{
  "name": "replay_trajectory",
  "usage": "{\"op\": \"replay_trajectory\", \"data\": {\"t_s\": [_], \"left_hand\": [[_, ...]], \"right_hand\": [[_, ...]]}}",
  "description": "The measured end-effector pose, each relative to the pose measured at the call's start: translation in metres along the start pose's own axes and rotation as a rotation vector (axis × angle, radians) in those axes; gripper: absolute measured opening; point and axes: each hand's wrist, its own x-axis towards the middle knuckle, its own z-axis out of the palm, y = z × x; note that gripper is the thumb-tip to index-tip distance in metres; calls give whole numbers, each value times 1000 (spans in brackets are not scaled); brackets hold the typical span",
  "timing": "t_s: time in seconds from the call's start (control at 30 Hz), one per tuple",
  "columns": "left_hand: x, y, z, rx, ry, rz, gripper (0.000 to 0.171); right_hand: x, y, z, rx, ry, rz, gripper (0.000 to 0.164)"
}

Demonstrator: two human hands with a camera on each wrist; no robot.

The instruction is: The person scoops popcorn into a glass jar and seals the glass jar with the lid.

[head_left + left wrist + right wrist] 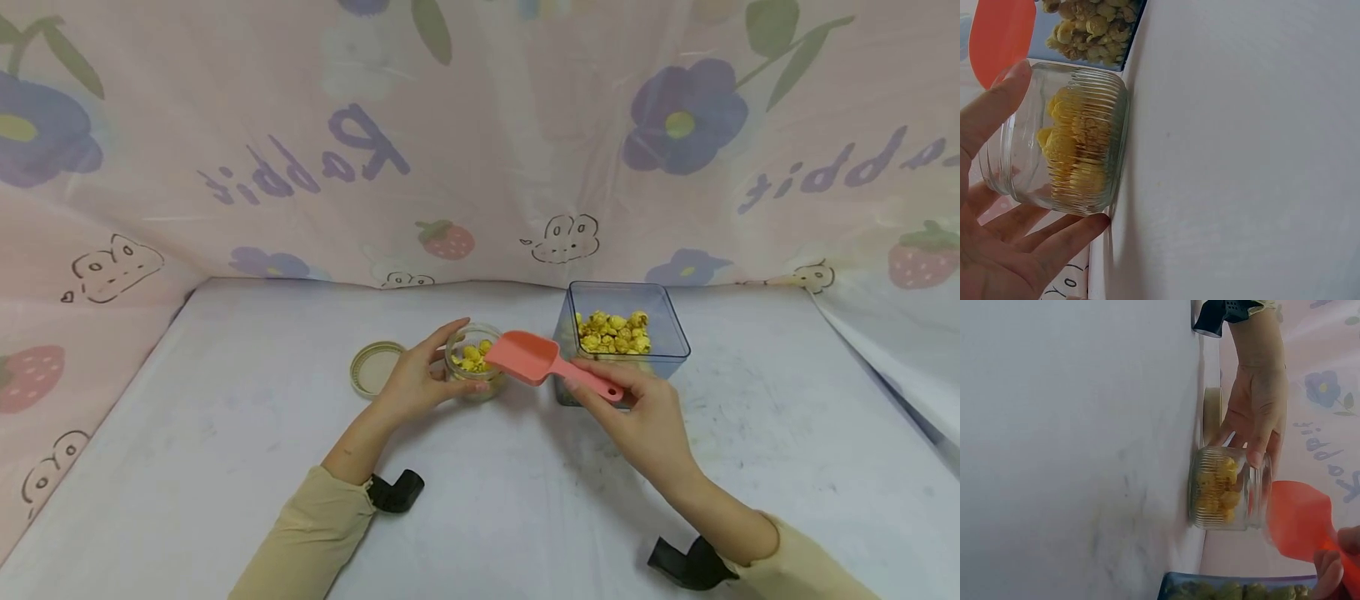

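My left hand (416, 375) holds a ribbed glass jar (1119, 119) around its side, thumb near the rim and fingers on the far side. Yellow popcorn (1079, 150) fills the lower part of the jar, which stands upright on the table. Between thumb and fingers, my right hand (641, 412) grips the handle of a coral-red scoop (525, 354). The scoop's bowl looks bare, and its front edge is right at the jar's rim. Beneath the right hand's fingers is the near side of a clear bluish square container (675, 354) with more popcorn (611, 333) inside.
A round lid (362, 371) with a gold-coloured rim lies on the white table (465, 517), left of the jar and partly behind the left hand. A pink printed cloth (480, 150) hangs along the back and sides. Black wrist mounts (397, 492) sit at both wrists.
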Motion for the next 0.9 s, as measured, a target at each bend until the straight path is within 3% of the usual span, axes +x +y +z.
{"op": "replay_trajectory", "data": {"t_s": [0.4, 0.67, 0.9], "left_hand": [[1, 3, 2, -13, -15, -10, 88], [-1, 7, 4, 131, -8, 36, 89], [-1, 14, 6, 136, 4, -2, 98]], "right_hand": [[-1, 4, 1, 99, 18, 13, 28], [-1, 2, -5, 191, 0, 59, 27], [-1, -2, -13, 193, 5, 115, 28]]}}
